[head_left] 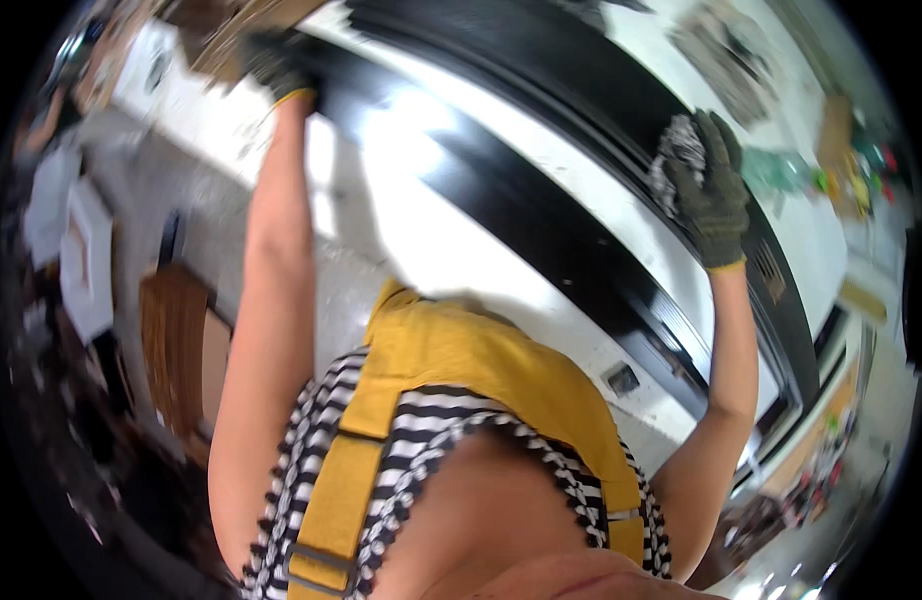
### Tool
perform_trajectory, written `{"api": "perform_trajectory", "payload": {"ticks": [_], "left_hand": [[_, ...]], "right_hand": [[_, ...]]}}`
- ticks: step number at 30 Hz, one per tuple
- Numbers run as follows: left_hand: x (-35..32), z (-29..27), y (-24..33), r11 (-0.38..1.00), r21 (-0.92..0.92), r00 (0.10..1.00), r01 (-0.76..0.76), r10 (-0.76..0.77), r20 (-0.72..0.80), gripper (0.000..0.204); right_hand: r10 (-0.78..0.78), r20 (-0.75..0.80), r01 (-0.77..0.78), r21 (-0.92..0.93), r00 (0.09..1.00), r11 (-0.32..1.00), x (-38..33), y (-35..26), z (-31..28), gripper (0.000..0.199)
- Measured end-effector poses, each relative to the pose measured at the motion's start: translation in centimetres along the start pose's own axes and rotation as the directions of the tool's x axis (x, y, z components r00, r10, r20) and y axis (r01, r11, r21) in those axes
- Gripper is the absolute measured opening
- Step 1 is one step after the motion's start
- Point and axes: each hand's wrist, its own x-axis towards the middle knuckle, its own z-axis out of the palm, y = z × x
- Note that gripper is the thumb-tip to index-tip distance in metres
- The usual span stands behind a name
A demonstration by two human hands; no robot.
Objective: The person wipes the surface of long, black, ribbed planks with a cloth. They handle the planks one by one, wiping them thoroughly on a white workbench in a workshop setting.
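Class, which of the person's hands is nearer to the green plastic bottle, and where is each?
Right. The right hand, touching a crumpled cloth, is just left of the plastic bottle; the left hand is far off, at the upper-left end of the nearer black panel.

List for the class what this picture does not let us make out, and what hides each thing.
All in the head view:
- Left hand: its grip is lost in blur and dark glove.
- Crumpled cloth: the part under the right hand is hidden by that hand.
- Rear black panel: its far side is cut off by the top edge.
- Green plastic bottle: contents too blurred.
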Motion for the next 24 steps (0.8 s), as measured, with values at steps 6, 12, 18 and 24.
{"api": "perform_trajectory", "payload": {"ticks": [6, 12, 18, 24], "left_hand": [[0.1, -0.2, -1.8, 0.894, -0.423, 0.989, 0.149, -0.134, 0.064, 0.028], [0.4, 0.6, -1.8, 0.989, -0.134, 0.992, 0.066, -0.051, 0.112, 0.031], [-0.3, 0.0, -2.8, 0.698, -0.655, 0.948, 0.290, -0.303, 0.096, 0.036], [0.8, -1.6, 2.2, 0.796, -0.546, 0.956, 0.262, -0.293, 0.032, 0.026]], "right_hand": [[0.366, 0.155, -0.368, -0.018, 0.918, 0.930, -2.8, 6.4, -6.3, 0.065], [0.625, -0.396, -0.676, 0.014, 0.673, 0.737, -2.8, 14.2, -16.4, 0.062], [0.047, -0.457, -0.285, -0.468, 0.888, 0.836, 4.7, 19.9, -15.8, 0.056], [-0.048, 0.010, 0.040, -0.722, 0.999, 0.691, 2.1, 31.1, -11.8, 0.056]]}}
